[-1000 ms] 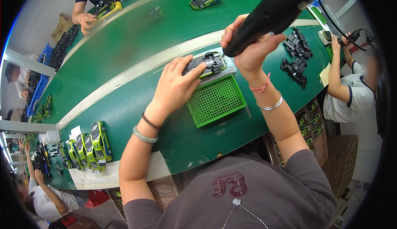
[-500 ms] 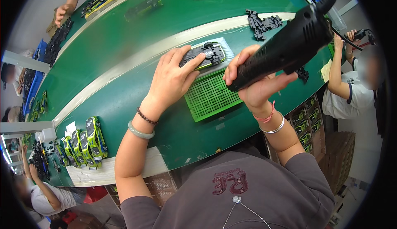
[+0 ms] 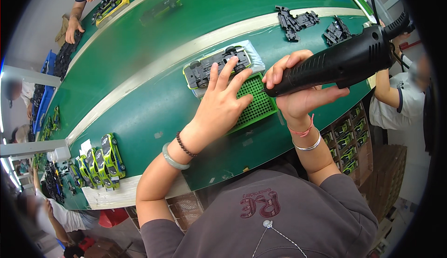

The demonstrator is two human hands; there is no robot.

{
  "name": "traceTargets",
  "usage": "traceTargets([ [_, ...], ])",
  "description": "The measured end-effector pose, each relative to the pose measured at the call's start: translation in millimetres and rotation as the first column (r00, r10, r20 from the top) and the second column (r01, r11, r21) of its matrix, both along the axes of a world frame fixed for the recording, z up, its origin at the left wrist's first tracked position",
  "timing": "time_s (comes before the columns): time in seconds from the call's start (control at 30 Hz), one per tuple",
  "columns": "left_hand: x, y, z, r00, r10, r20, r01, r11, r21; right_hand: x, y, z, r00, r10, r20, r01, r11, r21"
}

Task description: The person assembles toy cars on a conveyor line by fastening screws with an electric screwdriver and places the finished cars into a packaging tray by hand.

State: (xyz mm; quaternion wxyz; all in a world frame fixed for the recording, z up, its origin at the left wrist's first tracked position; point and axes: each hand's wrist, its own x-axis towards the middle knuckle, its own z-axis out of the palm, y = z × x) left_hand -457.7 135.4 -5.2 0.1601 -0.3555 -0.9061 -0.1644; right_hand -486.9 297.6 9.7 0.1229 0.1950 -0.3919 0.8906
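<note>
A toy car [image 3: 205, 69] lies upside down on a light blue pad [image 3: 254, 55], its black underside and wheels facing up. My left hand [image 3: 223, 102] reaches over its near edge with fingers spread and stretched, gripping nothing I can see; whether the fingertips touch the car is unclear. Under that hand sits a green perforated tray [image 3: 263, 104], partly covered by it. In my right hand [image 3: 298, 90] is a black electric screwdriver [image 3: 335, 67], held nearly level, its tip end pointing left over the tray's edge.
Black plastic chassis parts [image 3: 295, 23] lie beyond the pad, with more [image 3: 337, 32] to their right. Several green toy cars [image 3: 111, 153] stand at the left. A long pale strip [image 3: 153, 64] crosses the green table. A box of green cars [image 3: 347, 141] is at lower right. Co-workers are around.
My left hand has moved off the car, right and nearer me, over the tray. The car now lies more exposed. The screwdriver has swung to a flatter angle, its rear lower and farther right.
</note>
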Motion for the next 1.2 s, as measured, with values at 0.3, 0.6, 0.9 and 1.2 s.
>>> traceTargets([
  [0.3,0,4,-8,0.998,-0.068,-0.007,0.067,0.995,-0.070,-2,5,1,0.999,-0.032,-0.004,0.032,0.999,-0.015],
  [0.6,3,-2,2,0.938,-0.236,0.255,-0.041,0.654,0.756,12,6,42,0.984,0.107,-0.139,-0.126,0.982,-0.138],
  [0.9,12,0,-3,0.781,-0.496,0.380,-0.259,0.296,0.919,13,-3,49,0.971,0.156,-0.182,-0.171,0.983,-0.071],
  [1.2,14,2,-2,0.796,-0.486,0.361,-0.232,0.306,0.923,14,-8,47,0.980,0.132,-0.147,-0.149,0.982,-0.112],
])
